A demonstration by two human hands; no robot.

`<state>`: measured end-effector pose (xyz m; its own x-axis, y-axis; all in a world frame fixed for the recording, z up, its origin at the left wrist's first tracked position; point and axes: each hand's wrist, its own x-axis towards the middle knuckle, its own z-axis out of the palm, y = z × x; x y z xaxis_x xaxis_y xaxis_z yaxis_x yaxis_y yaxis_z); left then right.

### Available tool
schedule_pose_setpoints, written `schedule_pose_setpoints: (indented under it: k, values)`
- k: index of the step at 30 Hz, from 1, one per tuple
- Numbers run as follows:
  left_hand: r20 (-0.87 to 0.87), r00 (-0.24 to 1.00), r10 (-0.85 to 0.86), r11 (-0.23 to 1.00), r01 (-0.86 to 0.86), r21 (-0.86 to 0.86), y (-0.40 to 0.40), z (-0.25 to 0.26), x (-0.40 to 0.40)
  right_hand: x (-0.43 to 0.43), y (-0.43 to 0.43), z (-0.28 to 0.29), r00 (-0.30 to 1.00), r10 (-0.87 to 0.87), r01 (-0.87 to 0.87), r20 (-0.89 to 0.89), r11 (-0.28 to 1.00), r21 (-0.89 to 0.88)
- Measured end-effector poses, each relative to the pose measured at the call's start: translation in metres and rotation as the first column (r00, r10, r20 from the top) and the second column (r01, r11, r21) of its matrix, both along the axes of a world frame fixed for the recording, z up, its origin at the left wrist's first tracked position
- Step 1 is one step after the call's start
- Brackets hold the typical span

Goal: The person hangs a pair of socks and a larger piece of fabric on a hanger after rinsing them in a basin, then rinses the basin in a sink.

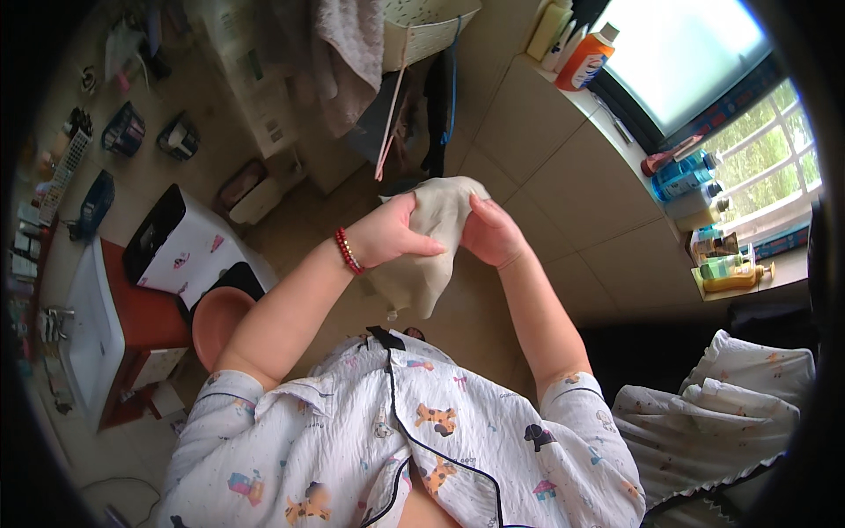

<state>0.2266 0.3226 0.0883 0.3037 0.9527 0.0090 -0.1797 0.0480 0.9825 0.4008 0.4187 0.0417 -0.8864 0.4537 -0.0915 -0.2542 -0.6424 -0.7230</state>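
Observation:
A pale greyish-beige cloth (pixel 432 224) hangs bunched between both hands, in front of my body and above the floor. My left hand (pixel 389 232) grips its left side, thumb laid across the front; a red beaded bracelet circles that wrist. On the cloth's right edge, my right hand (pixel 490 230) pinches it between thumb and fingers. The lower part of the cloth dangles in loose folds. Parts of the fingers on both hands are hidden behind the fabric.
Bottles (pixel 686 175) line the window ledge at right. A white basket (pixel 429 26) and a towel (pixel 350 59) hang ahead. At left stand a washbasin (pixel 99 330), a reddish-brown cabinet (pixel 148 297), a white box-shaped appliance (pixel 191 244) and a pinkish-brown bucket (pixel 221 320). White patterned fabric (pixel 713 416) lies at lower right.

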Motion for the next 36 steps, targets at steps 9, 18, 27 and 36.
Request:
schedule_pose_setpoints:
  k: [9, 18, 27, 36]
  values:
    - [-0.063, 0.998, 0.006, 1.000, -0.004, 0.026, 0.006, 0.006, -0.031, -0.025, 0.008, 0.047, 0.974, -0.150, 0.097, 0.170, 0.954, 0.283]
    - [-0.067, 0.997, -0.042, 0.990, 0.050, 0.130, 0.008, 0.008, -0.032, -0.017, 0.027, 0.073, 0.974, -0.215, 0.191, 0.070, 0.948, 0.254]
    - [0.073, 0.975, 0.210, 0.888, -0.158, -0.432, -0.027, -0.100, -0.085, -0.046, 0.030, 0.041, 0.924, -0.308, 0.271, 0.226, 0.945, 0.180]
    - [-0.073, 0.838, 0.540, 0.732, -0.511, -0.450, 0.045, -0.118, -0.125, -0.070, 0.078, 0.027, 0.949, -0.306, 0.297, -0.073, 0.948, -0.118]
